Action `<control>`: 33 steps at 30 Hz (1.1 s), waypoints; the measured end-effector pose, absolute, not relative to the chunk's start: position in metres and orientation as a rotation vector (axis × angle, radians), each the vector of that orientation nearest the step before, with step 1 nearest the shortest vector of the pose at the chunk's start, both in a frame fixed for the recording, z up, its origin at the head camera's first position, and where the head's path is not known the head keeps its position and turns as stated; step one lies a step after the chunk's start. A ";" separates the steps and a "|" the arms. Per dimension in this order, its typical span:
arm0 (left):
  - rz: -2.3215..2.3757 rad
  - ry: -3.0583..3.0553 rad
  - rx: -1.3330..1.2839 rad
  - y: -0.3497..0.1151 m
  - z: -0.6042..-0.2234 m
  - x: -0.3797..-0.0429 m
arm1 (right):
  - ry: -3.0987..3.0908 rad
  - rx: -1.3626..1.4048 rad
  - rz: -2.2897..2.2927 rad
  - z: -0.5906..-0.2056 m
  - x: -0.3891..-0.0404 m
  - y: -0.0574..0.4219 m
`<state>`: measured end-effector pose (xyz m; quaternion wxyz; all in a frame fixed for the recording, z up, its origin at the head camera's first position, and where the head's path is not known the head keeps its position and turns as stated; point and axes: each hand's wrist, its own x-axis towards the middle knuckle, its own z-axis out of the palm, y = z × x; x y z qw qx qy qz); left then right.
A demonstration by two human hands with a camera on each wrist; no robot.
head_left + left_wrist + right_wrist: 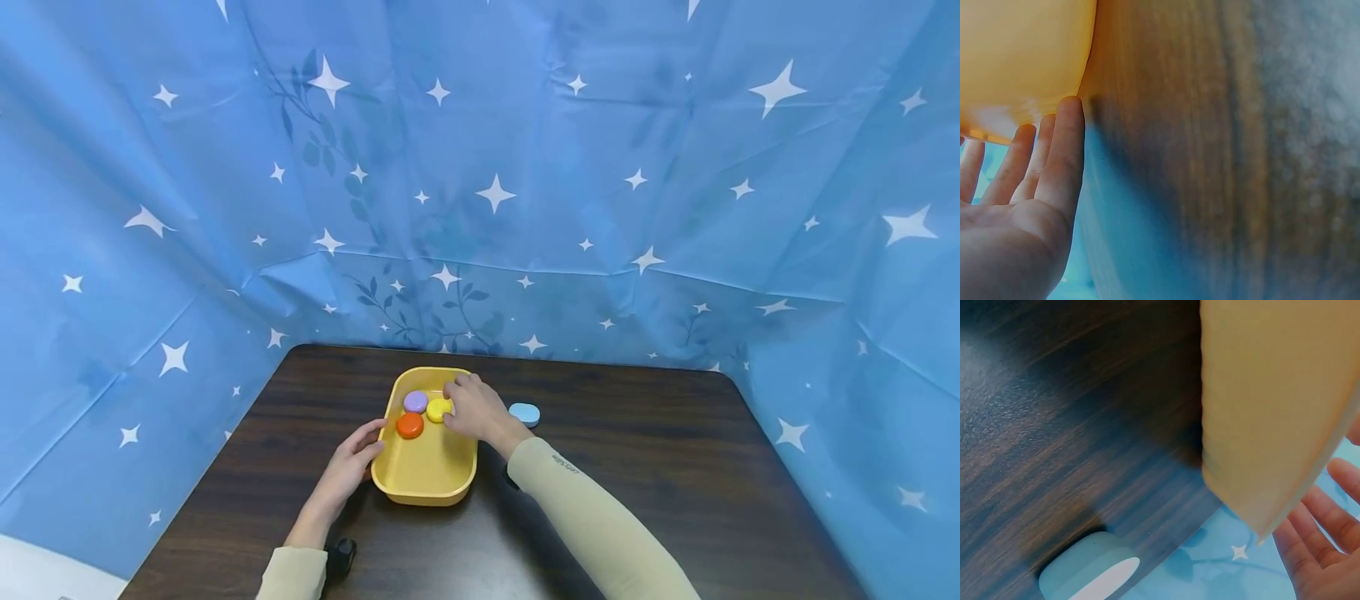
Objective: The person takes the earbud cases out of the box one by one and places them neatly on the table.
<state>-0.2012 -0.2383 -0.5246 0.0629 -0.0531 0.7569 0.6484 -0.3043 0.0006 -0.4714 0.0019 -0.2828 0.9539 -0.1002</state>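
A yellow plastic tray [423, 471] with raised walls stands on the table. Inside, toward its far end, lie a lilac round piece [416, 402], a yellow one [438, 410] and an orange-red one [409, 425]. My left hand [351, 468] touches the tray's left side; in the left wrist view its extended fingers [1063, 150] lie against the outer wall. Over the tray's right wall reaches my right hand [477, 408], fingertips down inside, right beside the yellow piece. Its fingers [1329, 519] look loosely spread behind the rim in the right wrist view.
A light blue oval piece [524, 414] with a pale top lies on the dark wooden table [637, 475], right of the tray and near my right wrist. A blue cloth with white stars [495, 192] hangs behind the table and along its sides.
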 end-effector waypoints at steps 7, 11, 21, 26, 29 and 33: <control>1.955 2.295 -0.163 -0.238 -0.525 -0.201 | 2.973 -0.905 -0.266 -0.479 -0.306 -0.002; 1.959 2.294 -0.159 -0.238 -0.525 -0.200 | 2.969 -0.910 -0.230 -0.483 -0.305 -0.004; 1.984 2.293 -0.165 -0.237 -0.529 -0.200 | 2.963 -0.937 -0.159 -0.493 -0.305 -0.009; 1.989 2.289 -0.166 -0.236 -0.530 -0.200 | 2.963 -0.940 -0.091 -0.496 -0.306 -0.010; 1.988 2.299 -0.164 -0.236 -0.529 -0.200 | 2.958 -0.937 -0.055 -0.497 -0.307 -0.011; 1.992 2.297 -0.165 -0.236 -0.528 -0.201 | 2.948 -0.925 -0.016 -0.497 -0.308 -0.012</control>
